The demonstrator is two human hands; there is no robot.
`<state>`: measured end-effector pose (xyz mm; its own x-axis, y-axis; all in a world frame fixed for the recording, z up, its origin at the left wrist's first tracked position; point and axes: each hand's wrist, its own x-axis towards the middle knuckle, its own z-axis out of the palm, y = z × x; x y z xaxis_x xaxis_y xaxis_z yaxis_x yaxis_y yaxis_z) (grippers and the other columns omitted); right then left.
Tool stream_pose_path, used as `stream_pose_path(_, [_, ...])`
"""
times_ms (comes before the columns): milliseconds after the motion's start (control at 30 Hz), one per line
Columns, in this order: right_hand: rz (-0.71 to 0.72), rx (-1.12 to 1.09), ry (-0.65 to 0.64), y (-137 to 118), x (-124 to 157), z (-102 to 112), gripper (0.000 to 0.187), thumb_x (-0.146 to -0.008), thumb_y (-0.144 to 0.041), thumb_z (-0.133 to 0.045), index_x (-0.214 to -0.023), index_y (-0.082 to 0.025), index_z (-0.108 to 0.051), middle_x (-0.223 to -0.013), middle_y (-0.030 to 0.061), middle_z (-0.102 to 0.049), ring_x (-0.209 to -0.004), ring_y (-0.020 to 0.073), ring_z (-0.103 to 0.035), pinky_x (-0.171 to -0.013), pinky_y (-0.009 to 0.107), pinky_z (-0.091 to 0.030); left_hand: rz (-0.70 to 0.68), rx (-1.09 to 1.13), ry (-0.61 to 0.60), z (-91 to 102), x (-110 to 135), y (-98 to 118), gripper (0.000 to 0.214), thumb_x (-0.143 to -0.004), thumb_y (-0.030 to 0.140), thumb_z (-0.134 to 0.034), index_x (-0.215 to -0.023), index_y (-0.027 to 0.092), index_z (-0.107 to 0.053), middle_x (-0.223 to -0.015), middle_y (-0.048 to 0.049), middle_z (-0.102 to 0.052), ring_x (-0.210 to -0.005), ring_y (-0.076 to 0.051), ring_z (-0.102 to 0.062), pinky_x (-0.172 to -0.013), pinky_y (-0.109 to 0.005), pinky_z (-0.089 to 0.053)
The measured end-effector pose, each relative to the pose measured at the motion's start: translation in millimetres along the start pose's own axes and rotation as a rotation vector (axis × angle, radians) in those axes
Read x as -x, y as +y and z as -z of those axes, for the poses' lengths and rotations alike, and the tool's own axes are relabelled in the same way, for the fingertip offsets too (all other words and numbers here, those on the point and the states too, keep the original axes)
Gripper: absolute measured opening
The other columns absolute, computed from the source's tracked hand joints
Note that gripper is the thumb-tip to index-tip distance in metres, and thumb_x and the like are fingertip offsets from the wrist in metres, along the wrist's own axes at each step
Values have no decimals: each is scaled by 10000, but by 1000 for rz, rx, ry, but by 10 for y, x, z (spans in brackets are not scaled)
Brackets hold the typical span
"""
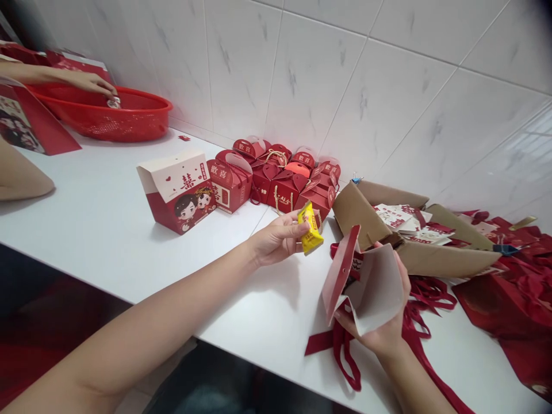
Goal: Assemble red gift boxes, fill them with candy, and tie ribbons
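Between the thumb and fingers of my left hand (280, 237) is a small yellow wrapped candy (310, 229), held above the white table. My right hand (390, 330) is wrapped around an open paper gift box (375, 287), whose pale inside faces me. Something dark red with white print shows inside the box, partly hidden by its flap. The candy is to the left of the box's opening, apart from it. A dark red ribbon (345, 356) hangs below the box onto the table.
A standing red and cream box (181, 195) and several closed red boxes (284, 187) line the wall. A cardboard carton (448, 259) of printed cards is at right, beside red ribbons (425, 310). Another person's hand (92, 83) reaches into a red basket (129, 118).
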<state>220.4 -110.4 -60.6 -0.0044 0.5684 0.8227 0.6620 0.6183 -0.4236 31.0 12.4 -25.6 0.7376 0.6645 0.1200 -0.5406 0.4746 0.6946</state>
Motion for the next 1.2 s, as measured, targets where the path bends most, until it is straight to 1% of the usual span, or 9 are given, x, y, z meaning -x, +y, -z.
stream_pose_path(167, [-5, 11, -8, -14, -3, 8, 1126, -545, -350, -825, -1481, -265, -204, -1452, 145, -299, -1326, 413, -305, -1058, 668, -258, 14, -28, 82, 18, -34, -44, 430, -571, 316, -880, -889, 125, -663, -762, -20, -695, -658, -102, -655, -611, -179, -507])
stream_pose_path(333, [6, 26, -1, -48, -38, -12, 1082, -584, -379, -805, -1483, -241, -220, -1430, 159, -323, -1305, 405, -334, -1041, 650, -303, -26, -48, 184, 57, -72, -76, 351, -682, 386, -804, -892, 148, -656, -748, -3, -679, -592, -76, -631, -505, -149, -464])
stream_pose_path(400, [18, 32, -2, -55, -41, -13, 1084, -584, -377, -805, -1485, -235, -219, -1429, 161, -325, -1301, 405, -338, -1035, 648, -311, -54, -58, 223, 58, -80, -73, 314, -704, 373, -789, -884, 159, -646, -750, 9, -672, -591, -73, -628, -510, -152, -466])
stream_pose_path(567, [-4, 13, -6, -47, -27, -12, 1099, -564, -378, -815, -1481, -247, -224, -1430, 154, -323, -1304, 410, -332, -1038, 658, -300, -102, -106, 281, 29, -72, -64, 330, -641, 297, -838, -852, 157, -626, -772, 11, -665, -637, -92, -643, -568, -184, -498])
stream_pose_path(733, [2, 49, 2, -49, -35, -19, 1087, -555, -408, -808, -1474, -256, -246, -1424, 143, -344, -1292, 407, -360, -1029, 641, -337, -123, -152, 290, 12, -55, -67, 359, -600, 289, -861, -839, 155, -629, -806, 4, -670, -696, -101, -642, -638, -226, -518])
stream_pose_path(833, [-4, 47, 6, -45, -35, -18, 1103, -541, -420, -810, -1474, -283, -238, -1434, 130, -340, -1291, 410, -357, -1026, 656, -333, -124, -178, 292, 12, -53, -67, 344, -591, 277, -866, -812, 152, -634, -799, -6, -676, -724, -112, -641, -650, -236, -506])
stream_pose_path(900, [3, 37, 7, -39, -31, -16, 1113, -536, -408, -814, -1476, -281, -233, -1437, 133, -336, -1293, 411, -352, -1028, 661, -327, -124, -192, 294, 12, -52, -67, 333, -593, 263, -864, -815, 153, -642, -794, -10, -679, -737, -119, -641, -649, -241, -498])
stream_pose_path(1067, [4, 25, -4, -36, -23, -16, 1109, -550, -365, -814, -1481, -250, -224, -1437, 152, -327, -1298, 416, -346, -1029, 664, -310, -143, -207, 274, 7, -55, -69, 282, -614, 221, -847, -820, 156, -667, -759, -4, -677, -728, -132, -642, -684, -272, -494])
stream_pose_path(1200, [4, 17, -5, -54, -30, -21, 1097, -570, -366, -807, -1486, -251, -214, -1442, 154, -313, -1314, 416, -323, -1041, 660, -298, -158, -192, 226, 0, -55, -64, 240, -670, 197, -803, -879, 148, -695, -847, -29, -697, -769, -137, -644, -780, -291, -487])
